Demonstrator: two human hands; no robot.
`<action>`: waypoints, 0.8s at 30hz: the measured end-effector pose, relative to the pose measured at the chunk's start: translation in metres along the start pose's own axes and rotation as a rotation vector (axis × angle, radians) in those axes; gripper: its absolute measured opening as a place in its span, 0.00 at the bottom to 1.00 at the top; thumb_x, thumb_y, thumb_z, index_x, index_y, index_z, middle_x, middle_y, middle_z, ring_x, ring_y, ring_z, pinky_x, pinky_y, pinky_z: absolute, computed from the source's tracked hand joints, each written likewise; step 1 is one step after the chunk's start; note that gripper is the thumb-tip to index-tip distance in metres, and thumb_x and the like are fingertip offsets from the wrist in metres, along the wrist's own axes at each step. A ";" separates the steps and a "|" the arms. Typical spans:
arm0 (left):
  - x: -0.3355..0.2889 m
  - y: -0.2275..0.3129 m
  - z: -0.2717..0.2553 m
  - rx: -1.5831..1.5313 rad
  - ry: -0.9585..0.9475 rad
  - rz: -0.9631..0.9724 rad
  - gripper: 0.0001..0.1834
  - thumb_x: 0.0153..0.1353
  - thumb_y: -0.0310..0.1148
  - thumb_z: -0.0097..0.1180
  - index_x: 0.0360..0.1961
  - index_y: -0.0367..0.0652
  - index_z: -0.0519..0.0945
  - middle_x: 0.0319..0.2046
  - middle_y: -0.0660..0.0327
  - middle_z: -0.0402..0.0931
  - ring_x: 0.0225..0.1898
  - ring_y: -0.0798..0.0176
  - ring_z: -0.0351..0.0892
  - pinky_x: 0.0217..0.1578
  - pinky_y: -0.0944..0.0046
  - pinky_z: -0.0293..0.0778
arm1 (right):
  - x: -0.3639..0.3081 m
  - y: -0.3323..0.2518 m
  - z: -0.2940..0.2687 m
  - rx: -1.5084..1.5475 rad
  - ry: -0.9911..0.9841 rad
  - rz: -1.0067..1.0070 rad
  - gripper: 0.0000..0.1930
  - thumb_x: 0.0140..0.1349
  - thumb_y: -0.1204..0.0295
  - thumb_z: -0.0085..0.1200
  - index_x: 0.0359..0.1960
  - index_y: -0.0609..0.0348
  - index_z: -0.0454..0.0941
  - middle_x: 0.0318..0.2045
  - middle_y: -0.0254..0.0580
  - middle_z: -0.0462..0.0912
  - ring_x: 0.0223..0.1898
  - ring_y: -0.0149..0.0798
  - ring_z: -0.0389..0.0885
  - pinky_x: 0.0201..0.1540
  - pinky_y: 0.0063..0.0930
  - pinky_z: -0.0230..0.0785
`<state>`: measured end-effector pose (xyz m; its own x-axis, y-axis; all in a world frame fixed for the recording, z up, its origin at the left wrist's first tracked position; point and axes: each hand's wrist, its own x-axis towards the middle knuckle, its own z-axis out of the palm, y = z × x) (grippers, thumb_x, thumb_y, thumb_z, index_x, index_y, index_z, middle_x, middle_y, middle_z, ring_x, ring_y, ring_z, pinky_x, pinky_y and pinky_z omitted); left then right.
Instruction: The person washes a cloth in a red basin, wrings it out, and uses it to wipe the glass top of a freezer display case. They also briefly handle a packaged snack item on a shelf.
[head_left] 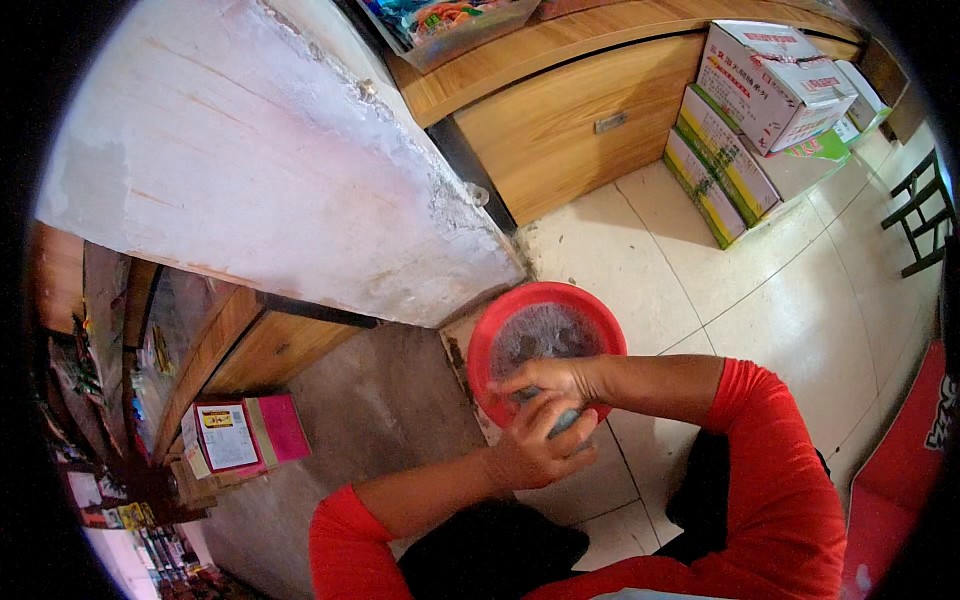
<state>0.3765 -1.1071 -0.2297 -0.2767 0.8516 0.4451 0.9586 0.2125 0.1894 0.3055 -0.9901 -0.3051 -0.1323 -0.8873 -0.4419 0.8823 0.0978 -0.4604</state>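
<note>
A red plastic basin (500, 325) with foamy grey water sits on the floor by the foot of a white wall. My left hand (535, 450) and my right hand (555, 378) meet over its near rim. Both are wrapped around a small grey-green object (563, 422), mostly hidden by the fingers. I cannot tell what the object is. Both arms wear red sleeves pushed above the elbow.
Stacked cardboard boxes (760, 100) stand at the upper right against a wooden counter (560, 120). A pink and white box (245, 432) lies at the left beside a wooden shelf unit (215, 340). Dark chair legs (925, 210) show at the far right, and pale floor tiles (760, 290) surround the basin.
</note>
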 end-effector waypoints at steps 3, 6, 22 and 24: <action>-0.002 0.008 0.007 -0.012 -0.080 0.092 0.12 0.47 0.41 0.54 0.33 0.53 0.81 0.46 0.55 0.73 0.46 0.48 0.73 0.47 0.42 0.69 | -0.018 -0.010 0.026 -0.207 0.112 0.007 0.16 0.63 0.55 0.51 0.30 0.55 0.79 0.26 0.35 0.80 0.29 0.31 0.75 0.36 0.31 0.68; -0.001 0.009 0.022 -0.033 -0.140 0.176 0.12 0.48 0.42 0.54 0.33 0.51 0.81 0.45 0.55 0.73 0.45 0.47 0.73 0.46 0.42 0.69 | 0.009 0.017 -0.003 -0.590 0.106 -0.139 0.16 0.61 0.58 0.50 0.24 0.56 0.79 0.26 0.37 0.80 0.29 0.34 0.75 0.39 0.35 0.67; -0.015 -0.002 0.116 0.376 -0.490 0.358 0.20 0.53 0.43 0.48 0.41 0.42 0.80 0.43 0.56 0.73 0.45 0.54 0.72 0.40 0.52 0.72 | 0.065 0.044 -0.059 -1.465 0.162 -0.151 0.16 0.52 0.60 0.51 0.29 0.61 0.83 0.29 0.48 0.84 0.33 0.51 0.82 0.39 0.43 0.72; -0.016 -0.008 0.142 0.375 -0.427 0.373 0.20 0.54 0.42 0.47 0.40 0.40 0.80 0.43 0.56 0.72 0.45 0.54 0.72 0.41 0.52 0.70 | 0.078 0.061 -0.088 -1.481 0.301 -0.091 0.15 0.51 0.62 0.50 0.25 0.62 0.83 0.27 0.51 0.83 0.30 0.53 0.82 0.37 0.45 0.72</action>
<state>0.3827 -1.0539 -0.3628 0.0538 0.9983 0.0221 0.9645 -0.0463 -0.2600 0.3095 -1.0134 -0.4355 -0.4064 -0.8103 -0.4222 -0.3468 0.5643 -0.7492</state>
